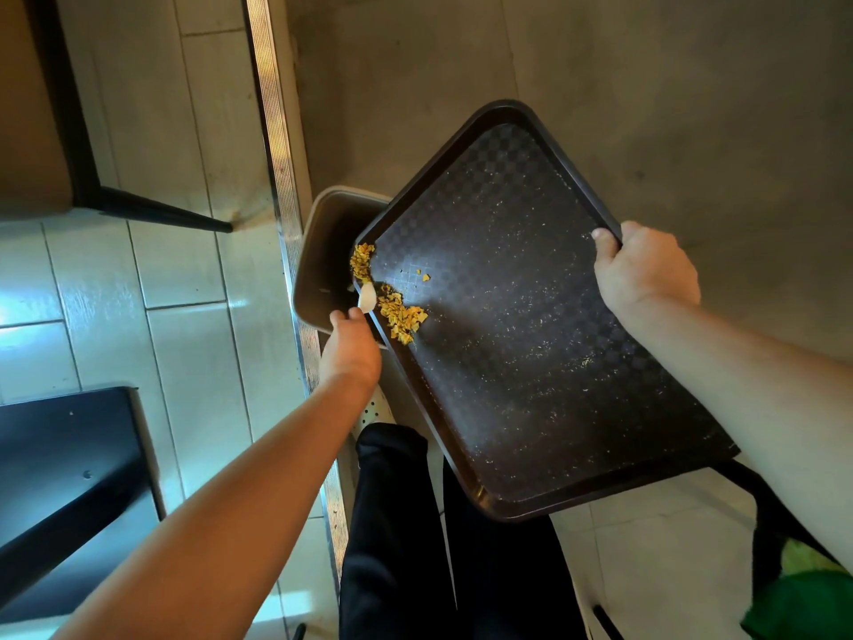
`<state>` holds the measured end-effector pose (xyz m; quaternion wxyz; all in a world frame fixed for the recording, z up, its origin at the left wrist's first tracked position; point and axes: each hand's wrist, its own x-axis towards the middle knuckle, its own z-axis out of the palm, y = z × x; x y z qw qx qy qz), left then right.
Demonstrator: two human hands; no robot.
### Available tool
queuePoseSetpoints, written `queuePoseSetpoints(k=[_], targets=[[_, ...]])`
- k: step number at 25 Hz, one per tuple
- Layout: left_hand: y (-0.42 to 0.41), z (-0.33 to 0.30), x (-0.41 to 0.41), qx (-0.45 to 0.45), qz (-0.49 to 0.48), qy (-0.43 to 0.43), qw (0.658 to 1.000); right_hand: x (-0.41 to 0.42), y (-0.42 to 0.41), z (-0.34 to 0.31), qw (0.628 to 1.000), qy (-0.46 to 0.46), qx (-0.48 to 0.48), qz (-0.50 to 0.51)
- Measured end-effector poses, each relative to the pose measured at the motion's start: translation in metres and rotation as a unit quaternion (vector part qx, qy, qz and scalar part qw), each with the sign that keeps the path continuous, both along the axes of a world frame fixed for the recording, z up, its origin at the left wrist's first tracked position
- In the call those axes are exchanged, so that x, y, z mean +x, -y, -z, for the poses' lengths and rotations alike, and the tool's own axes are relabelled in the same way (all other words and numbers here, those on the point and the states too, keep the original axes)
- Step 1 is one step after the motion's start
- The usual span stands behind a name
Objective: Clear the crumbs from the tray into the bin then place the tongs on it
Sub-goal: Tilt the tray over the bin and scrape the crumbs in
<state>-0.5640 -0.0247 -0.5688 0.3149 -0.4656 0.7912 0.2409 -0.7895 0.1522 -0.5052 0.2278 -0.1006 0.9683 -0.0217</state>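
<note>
Over the bin [323,251] at nine o'clock, your tray [517,316] tilts; your right hand [646,270] grips its far rim, your left hand [351,339] pinches a pale scraper [368,297]. Crumbs [399,311] remain at the lip; tongs unseen.

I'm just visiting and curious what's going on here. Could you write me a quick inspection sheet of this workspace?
Surface: no worktop in use; tiled floor and grey concrete beyond a metal strip.
Job's things: dark tray tilted over beige bin; yellow crumbs heaped at its low edge, fine specks across it. Tongs: nothing seen.
Clutter: green item, lower right.
Hands: left hand holds a small pale scraper by the crumbs; right hand grips the tray's far rim.
Cables: nothing seen.
Surroundings: dark furniture legs, black bench.
</note>
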Motion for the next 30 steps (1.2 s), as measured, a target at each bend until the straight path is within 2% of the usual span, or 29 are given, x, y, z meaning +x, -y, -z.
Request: queuePoseSetpoints(k=[5,11,16,20,25,30], targets=[[0.025,0.008,-0.008,-0.018,-0.037,-0.023,0.999,0.000,-0.001,-0.001,1.000,0.001,0.000,-0.001],[0.021,0.009,-0.001,0.000,0.018,-0.031,0.999,0.001,-0.005,-0.002,1.000,-0.004,0.008,0.010],[0.023,0.011,0.000,-0.032,-0.005,-0.027,0.999,0.001,-0.006,-0.001,1.000,-0.004,0.004,0.010],[0.016,0.009,-0.006,0.003,0.005,-0.051,0.999,0.001,-0.007,-0.003,1.000,-0.005,-0.001,0.010],[0.023,0.010,-0.001,-0.041,-0.015,-0.026,0.999,0.002,-0.008,-0.002,1.000,0.000,0.001,0.009],[0.013,0.009,-0.002,-0.003,0.009,-0.041,0.999,0.001,-0.006,-0.002,1.000,-0.002,0.000,0.009]])
